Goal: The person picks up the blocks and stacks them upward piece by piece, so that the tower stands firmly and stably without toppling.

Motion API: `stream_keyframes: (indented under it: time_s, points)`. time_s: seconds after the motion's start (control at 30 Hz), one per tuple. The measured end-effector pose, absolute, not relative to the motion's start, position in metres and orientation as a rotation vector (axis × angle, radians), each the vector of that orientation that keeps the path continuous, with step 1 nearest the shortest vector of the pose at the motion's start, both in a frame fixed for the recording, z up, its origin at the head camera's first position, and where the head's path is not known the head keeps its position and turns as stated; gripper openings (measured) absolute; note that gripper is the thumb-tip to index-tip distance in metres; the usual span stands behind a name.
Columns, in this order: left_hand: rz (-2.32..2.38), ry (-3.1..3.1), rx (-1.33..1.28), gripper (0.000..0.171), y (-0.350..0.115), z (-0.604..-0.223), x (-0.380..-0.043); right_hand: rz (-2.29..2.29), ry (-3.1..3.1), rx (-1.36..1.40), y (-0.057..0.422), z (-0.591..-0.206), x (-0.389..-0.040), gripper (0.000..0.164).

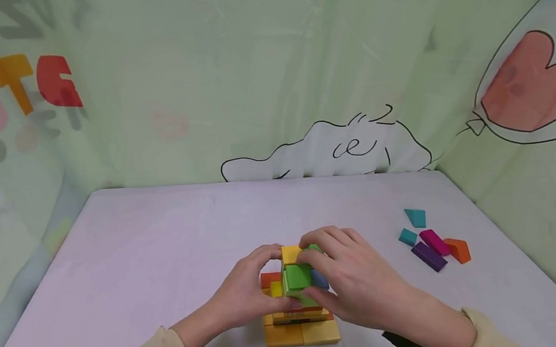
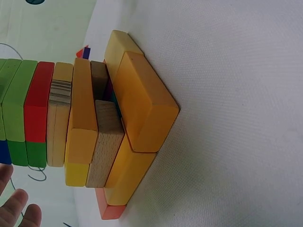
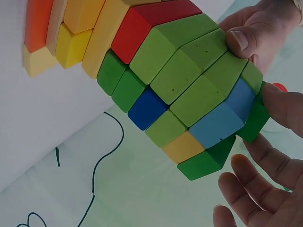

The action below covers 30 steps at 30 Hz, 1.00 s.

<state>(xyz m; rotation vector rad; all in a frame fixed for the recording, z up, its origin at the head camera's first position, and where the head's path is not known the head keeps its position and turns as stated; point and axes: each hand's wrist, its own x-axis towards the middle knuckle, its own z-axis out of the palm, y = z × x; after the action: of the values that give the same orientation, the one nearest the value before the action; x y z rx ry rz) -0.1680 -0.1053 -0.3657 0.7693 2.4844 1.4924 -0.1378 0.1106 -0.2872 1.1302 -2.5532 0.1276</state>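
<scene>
A tower of stacked coloured wooden blocks (image 2: 81,101) stands on the table. Its base is of wide orange-yellow blocks (image 1: 283,336), with red, green, blue and yellow ones higher up. My left hand (image 1: 243,293) holds the upper part from the left, its thumb on the near side by the light green blocks (image 3: 189,73) and its fingers round the far side. At the top, my right hand (image 1: 359,282) pinches a dark green block (image 3: 256,119) between thumb and fingers, against a light blue block (image 3: 220,123). In the head view, the right fingers partly cover the tower's top.
Loose blocks lie on the table to the right: a teal wedge (image 1: 416,218), a small teal block (image 1: 408,237), a magenta block (image 1: 434,243), a purple block (image 1: 429,257) and an orange block (image 1: 458,250). A printed curtain (image 1: 154,96) surrounds the table.
</scene>
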Motion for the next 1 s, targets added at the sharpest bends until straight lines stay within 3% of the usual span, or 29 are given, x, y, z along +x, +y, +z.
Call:
stream_keyframes:
  time_s: [0.23,0.6,1.0]
  points:
    - [1.491,2.482,0.770,0.062,-0.106,-0.365,-0.168,0.157,-2.586,1.125,0.110,-0.286,-0.139,0.043]
    - [1.456,2.500,0.746,0.068,-0.105,-0.365,-0.167,0.343,-2.823,1.154,0.114,-0.284,-0.161,0.078]
    - [1.439,2.508,0.723,0.066,-0.105,-0.365,-0.167,0.336,-2.903,1.107,0.111,-0.289,-0.166,0.069]
